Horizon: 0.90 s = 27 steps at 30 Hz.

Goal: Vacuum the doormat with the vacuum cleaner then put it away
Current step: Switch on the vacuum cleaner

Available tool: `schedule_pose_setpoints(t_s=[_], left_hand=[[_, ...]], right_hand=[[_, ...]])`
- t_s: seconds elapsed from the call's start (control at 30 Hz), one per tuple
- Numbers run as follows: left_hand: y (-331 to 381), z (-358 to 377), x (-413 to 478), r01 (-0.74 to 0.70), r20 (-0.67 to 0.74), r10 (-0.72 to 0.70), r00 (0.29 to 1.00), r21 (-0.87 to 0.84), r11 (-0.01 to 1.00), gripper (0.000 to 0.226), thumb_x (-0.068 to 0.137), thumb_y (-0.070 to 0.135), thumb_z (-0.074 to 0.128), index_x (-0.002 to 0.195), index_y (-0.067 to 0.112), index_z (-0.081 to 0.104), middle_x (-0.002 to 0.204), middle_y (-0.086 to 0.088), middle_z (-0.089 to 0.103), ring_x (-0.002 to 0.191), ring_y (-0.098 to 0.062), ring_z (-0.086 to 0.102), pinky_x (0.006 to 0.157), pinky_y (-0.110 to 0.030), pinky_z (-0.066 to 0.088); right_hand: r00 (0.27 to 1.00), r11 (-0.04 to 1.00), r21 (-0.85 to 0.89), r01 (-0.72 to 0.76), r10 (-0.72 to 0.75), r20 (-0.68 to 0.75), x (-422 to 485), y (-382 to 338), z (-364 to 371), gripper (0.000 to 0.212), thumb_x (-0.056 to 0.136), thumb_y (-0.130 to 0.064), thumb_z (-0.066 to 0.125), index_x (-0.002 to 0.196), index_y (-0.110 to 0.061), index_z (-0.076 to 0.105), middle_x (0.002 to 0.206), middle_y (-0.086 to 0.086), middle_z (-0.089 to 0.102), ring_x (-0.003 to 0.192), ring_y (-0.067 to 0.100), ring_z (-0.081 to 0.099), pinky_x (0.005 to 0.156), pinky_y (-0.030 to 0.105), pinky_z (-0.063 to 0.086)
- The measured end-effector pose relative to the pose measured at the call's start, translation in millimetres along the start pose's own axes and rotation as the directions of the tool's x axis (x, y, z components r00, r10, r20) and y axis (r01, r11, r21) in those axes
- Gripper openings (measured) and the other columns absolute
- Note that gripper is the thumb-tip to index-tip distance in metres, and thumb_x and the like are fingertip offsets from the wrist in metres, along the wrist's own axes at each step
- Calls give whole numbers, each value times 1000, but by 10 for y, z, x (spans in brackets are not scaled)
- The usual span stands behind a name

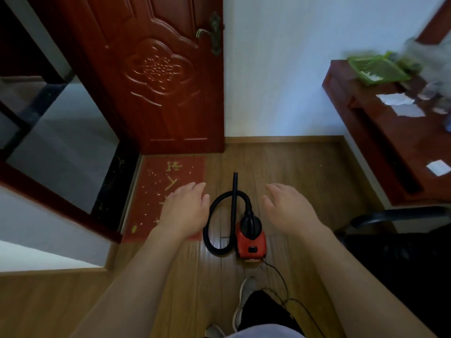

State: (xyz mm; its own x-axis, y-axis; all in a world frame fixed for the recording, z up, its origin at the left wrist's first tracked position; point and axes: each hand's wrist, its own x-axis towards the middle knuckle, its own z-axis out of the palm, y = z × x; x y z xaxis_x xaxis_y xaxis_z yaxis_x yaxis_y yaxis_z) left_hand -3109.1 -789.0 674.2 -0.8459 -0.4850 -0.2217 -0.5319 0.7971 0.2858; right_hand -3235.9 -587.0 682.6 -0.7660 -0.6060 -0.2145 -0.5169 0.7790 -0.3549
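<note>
While both hands hover empty, vacuum cleaner (251, 236) sits beside doormat (168, 191) edge.

Wooden floor (292, 167), white wall (280, 69), red door (158, 69)

**Dim room, soft picture**

Low, cool light overall; brightest on the white wall (280, 69). Faint sheen on the wooden floor (292, 167) and the red door (151, 69). Wide-angle bending at edges: door frame leans. Upper right corner smeared with motion blur over the green tray (375, 69). Whole frame slightly soft, grainy.
</note>
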Motion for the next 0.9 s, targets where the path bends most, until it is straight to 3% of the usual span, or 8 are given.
schedule_pose_setpoints(t_s=[0.23, 0.53, 0.9], left_hand=[[153, 148, 695, 25, 59, -27, 998, 32, 999, 54, 106, 41, 30, 157, 21, 32, 161, -2, 37, 149, -23, 32, 122, -46, 28], [458, 367, 1443, 47, 141, -50, 989, 23, 999, 53, 107, 39, 32, 157, 21, 33, 159, -2, 40, 145, -24, 38, 118, -43, 33], [224, 1122, 2235, 94, 341, -78, 937, -30, 995, 49, 107, 36, 32, 153, 20, 37, 156, -7, 44, 140, -29, 43, 111, -46, 40]], right_hand=[[1000, 1000, 19, -3, 2, 27, 623, 320, 3, 39, 105, -32, 38, 125, -6, 59, 127, 10, 61, 119, 25, 55, 98, 36, 44], [992, 1000, 22, -12, 9, 124, 1385, 743, 56, 42, 105, -33, 36, 127, -4, 58, 129, 13, 60, 121, 29, 53, 101, 41, 44], [948, 986, 70, -149, 123, 294, 1903, 1103, 863, 46, 105, -36, 39, 141, -11, 51, 138, 12, 57, 127, 29, 51, 101, 39, 43]])
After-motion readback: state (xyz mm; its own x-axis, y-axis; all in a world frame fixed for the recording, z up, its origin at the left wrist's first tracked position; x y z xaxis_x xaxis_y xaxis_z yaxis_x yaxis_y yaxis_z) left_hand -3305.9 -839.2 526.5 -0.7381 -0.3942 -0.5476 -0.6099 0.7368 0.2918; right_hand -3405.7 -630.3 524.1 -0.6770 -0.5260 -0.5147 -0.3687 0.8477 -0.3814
